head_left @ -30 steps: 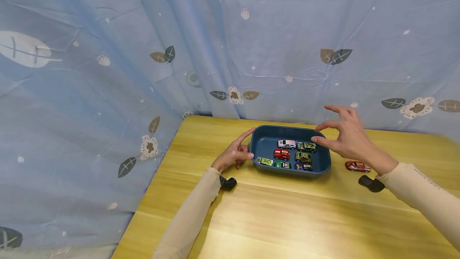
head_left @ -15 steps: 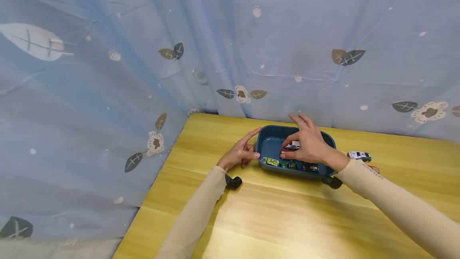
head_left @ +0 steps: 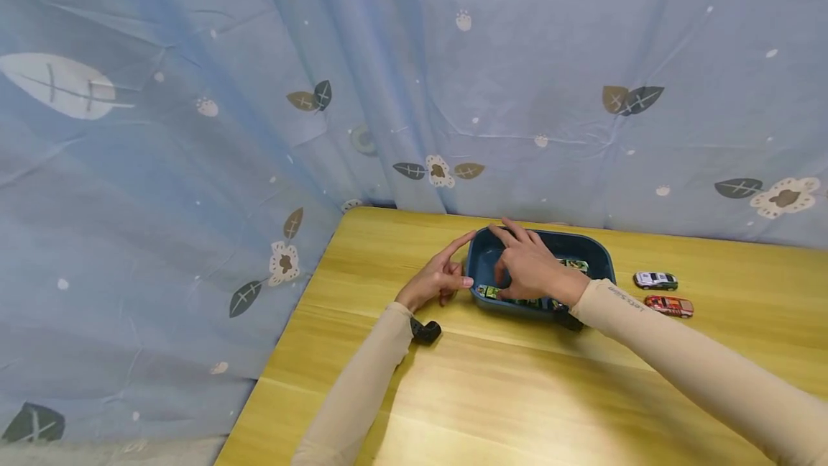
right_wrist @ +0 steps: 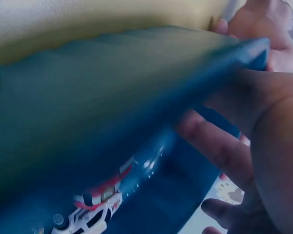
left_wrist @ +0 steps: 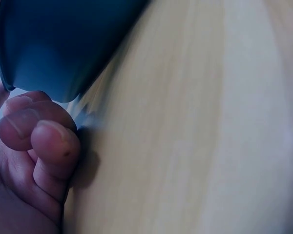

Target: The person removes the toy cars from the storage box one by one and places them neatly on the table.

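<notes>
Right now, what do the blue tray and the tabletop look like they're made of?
The blue tray looks like moulded plastic with a smooth, matte-to-satin finish: rounded corners, even dark blue colour, soft sheen in the right wrist view. The tabletop looks like wood or a wood-grain laminate, yellow with streaky grain and a glossy glare patch; which one is unclear.

right hand hides most tray cars | wrist views blurred
</notes>
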